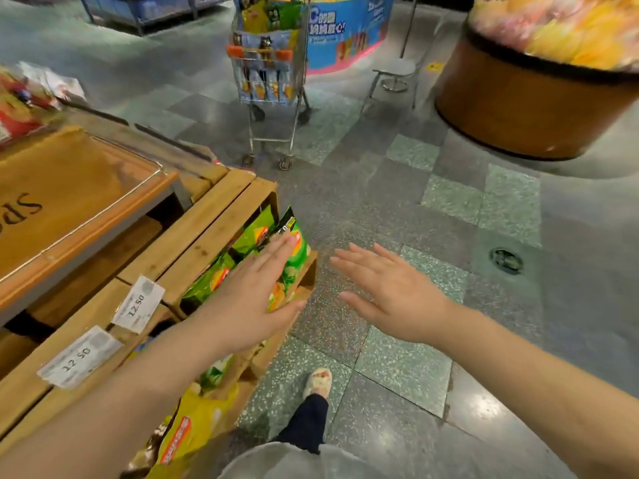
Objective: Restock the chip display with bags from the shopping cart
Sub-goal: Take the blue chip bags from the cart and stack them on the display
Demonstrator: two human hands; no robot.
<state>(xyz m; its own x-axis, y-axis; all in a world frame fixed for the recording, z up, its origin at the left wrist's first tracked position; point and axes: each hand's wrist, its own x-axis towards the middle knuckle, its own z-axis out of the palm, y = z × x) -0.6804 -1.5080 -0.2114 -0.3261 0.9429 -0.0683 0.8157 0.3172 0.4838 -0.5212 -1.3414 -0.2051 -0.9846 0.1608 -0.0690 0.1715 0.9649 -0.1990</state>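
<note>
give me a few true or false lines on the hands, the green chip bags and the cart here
1. The left hand lies flat against the green chip bags in the wooden crate. True.
2. The right hand grips a bag. False: it is open and empty, over the floor.
3. The shopping cart is empty. False: it holds bags.
4. Both price tags read 12.50. True.

Both bare forearms reach forward from the lower edge; the left hand (256, 295) lies flat, fingers straight and together, palm down, grip empty; the right hand (387, 288) hovers apart from it, fingers spread and slack, closed on nothing.
</note>
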